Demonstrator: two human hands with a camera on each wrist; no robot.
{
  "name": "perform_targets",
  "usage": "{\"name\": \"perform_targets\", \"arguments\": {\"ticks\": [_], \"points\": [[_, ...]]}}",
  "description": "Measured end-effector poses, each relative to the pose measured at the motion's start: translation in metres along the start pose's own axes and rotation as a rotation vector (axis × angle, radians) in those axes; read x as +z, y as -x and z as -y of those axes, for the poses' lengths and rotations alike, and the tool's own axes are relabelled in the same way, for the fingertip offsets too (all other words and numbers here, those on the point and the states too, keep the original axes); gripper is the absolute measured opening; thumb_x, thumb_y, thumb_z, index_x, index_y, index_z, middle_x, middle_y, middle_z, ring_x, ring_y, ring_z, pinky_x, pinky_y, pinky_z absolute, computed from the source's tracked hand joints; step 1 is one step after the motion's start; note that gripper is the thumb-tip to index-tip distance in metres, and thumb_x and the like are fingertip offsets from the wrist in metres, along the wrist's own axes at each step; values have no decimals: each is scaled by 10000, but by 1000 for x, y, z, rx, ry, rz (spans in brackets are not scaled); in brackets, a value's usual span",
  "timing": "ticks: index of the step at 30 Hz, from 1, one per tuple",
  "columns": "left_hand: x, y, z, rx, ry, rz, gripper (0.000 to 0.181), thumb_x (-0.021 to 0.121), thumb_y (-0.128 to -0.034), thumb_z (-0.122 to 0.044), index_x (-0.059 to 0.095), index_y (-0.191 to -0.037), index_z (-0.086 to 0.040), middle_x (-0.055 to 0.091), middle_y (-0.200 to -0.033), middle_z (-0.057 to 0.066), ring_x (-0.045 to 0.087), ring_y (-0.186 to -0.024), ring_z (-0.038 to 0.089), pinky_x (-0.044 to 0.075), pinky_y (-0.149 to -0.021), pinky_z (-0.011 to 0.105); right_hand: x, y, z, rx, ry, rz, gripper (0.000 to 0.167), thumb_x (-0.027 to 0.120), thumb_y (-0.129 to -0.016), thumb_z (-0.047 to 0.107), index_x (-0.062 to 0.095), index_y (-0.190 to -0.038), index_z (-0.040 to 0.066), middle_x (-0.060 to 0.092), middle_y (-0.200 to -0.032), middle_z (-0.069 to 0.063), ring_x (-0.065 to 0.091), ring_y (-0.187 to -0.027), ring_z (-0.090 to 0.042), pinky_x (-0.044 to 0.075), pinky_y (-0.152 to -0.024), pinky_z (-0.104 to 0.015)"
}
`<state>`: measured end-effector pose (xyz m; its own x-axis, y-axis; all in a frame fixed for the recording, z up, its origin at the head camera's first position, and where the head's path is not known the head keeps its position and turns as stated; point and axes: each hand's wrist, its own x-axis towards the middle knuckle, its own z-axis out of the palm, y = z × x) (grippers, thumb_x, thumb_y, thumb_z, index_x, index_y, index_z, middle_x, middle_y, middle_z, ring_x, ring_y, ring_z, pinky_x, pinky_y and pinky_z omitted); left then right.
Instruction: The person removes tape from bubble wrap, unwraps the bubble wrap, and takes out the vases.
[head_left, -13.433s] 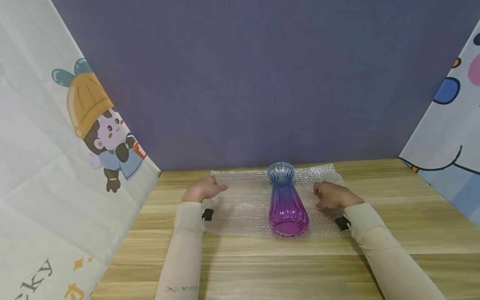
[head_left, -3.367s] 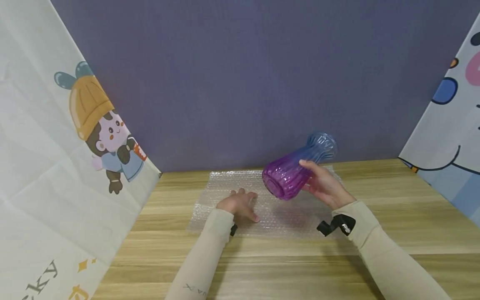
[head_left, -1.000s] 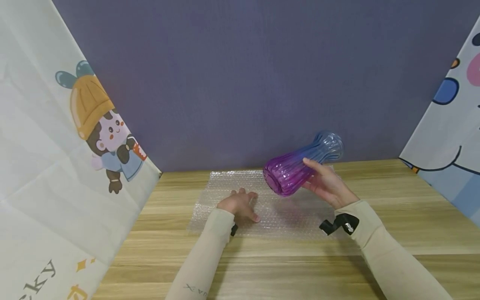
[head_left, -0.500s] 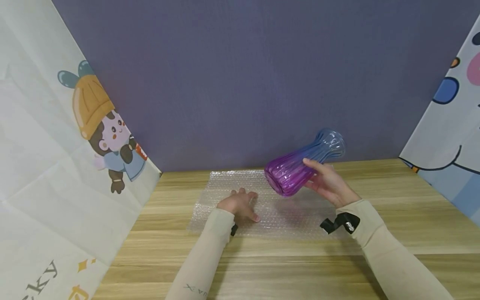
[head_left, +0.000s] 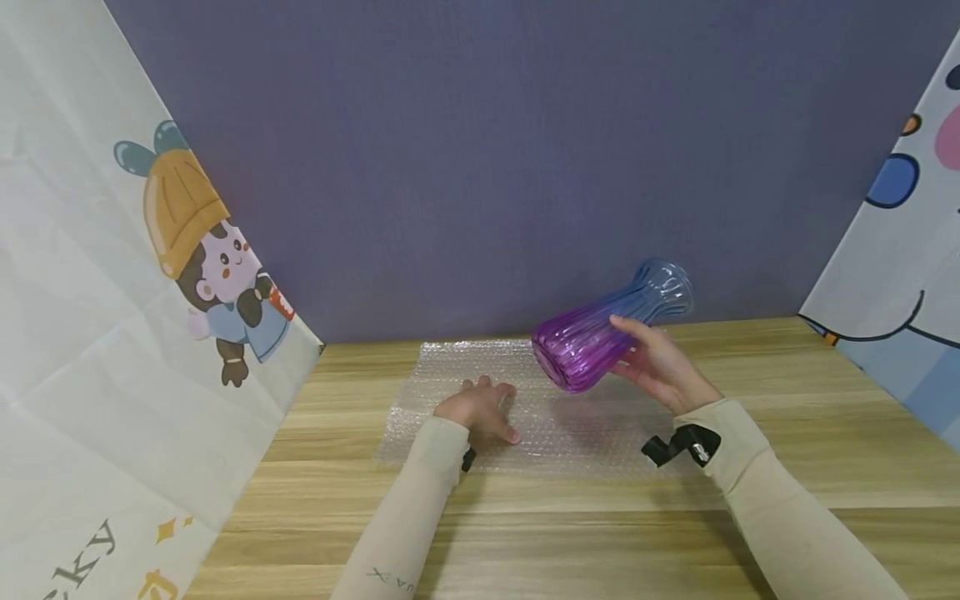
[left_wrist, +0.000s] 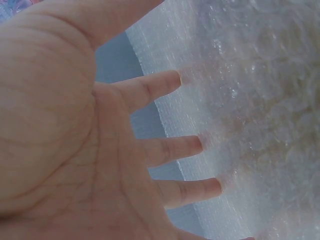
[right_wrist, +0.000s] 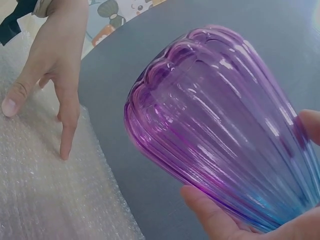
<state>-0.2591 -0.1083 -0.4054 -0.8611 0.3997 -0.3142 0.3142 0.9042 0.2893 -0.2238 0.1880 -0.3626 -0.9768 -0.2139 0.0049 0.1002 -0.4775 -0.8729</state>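
Note:
A ribbed glass vase [head_left: 592, 337], purple at the base and fading to blue at its flared mouth, is held tilted above the table. My right hand [head_left: 660, 367] grips it around the middle, its base pointing left and its mouth up to the right. In the right wrist view the purple base of the vase [right_wrist: 200, 100] fills the centre, with my fingers [right_wrist: 212, 212] on its side. My left hand [head_left: 478, 408] is spread with its fingertips touching the sheet of bubble wrap [head_left: 555, 417], which lies flat. The left wrist view shows the palm and separated fingers [left_wrist: 170, 150] against the bubble wrap.
The wooden table [head_left: 525, 533] ends at an upright grey-blue panel [head_left: 480, 167] behind the bubble wrap. Printed white cloths stand at both sides, the left cloth [head_left: 75, 292] bearing a cartoon figure.
Much earlier the vase lay on the bubble wrap; now it is lifted in the right hand. Over the last second it has shifted slightly right. The left hand has stayed put.

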Motion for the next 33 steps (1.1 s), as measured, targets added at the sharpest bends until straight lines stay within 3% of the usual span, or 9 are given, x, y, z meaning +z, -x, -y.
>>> {"name": "perform_targets", "arguments": {"ticks": [12, 33], "points": [[0, -4, -2, -2, -14, -3, 930, 840, -796, -497, 379, -1577, -291, 321, -1631, 204, 266, -1501, 526, 395, -1055, 757, -8, -5, 4, 22, -13, -3, 186, 583, -1045, 235, 535, -1220, 197, 596, -1175, 45, 612, -1063, -116, 583, -924, -277], [-3, -17, -8, -39, 20, -10, 912, 833, -809, -486, 378, -1577, -299, 268, -1666, 199, 219, -1525, 520, 353, -1076, 774, -29, -22, 22, 42, -41, 7, 93, 606, -1034, 200, 601, -1127, 196, 630, -1106, 41, 623, -1024, -111, 592, -900, -288]]}}
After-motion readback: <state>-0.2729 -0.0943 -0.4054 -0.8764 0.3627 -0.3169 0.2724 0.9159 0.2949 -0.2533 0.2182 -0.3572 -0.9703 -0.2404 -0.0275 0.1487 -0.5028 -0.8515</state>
